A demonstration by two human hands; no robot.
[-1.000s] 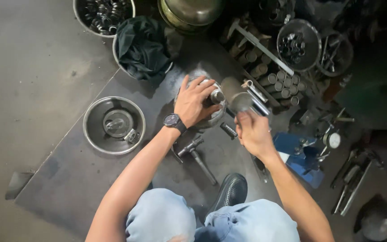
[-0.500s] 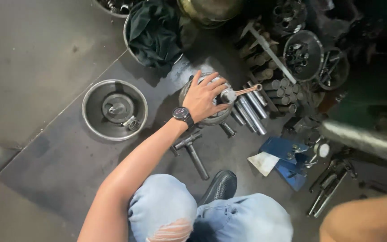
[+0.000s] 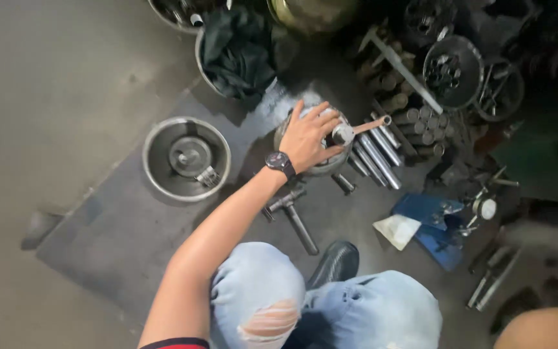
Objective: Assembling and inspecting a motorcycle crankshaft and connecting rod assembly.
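My left hand [image 3: 311,136], with a black watch on the wrist, lies spread over a round metal part [image 3: 324,169] on the dark floor mat [image 3: 117,226] and holds it. A small steel cylinder [image 3: 343,134] with a copper-coloured rod [image 3: 371,124] sticking out to the right sits by my thumb. My right hand is out of the picture; only a bit of bare arm [image 3: 544,329] shows at the bottom right corner.
Several steel rods [image 3: 376,155] lie right of the part. A metal bowl [image 3: 153,139] holding a disc stands to the left. A T-shaped tool [image 3: 292,216] lies near my knees. A dark cloth [image 3: 237,52], a tray of parts [image 3: 453,71] and a blue tool [image 3: 431,226] surround them.
My right hand has pulled back from beside the round part and left the view to the lower right. My left hand has stayed on the part.
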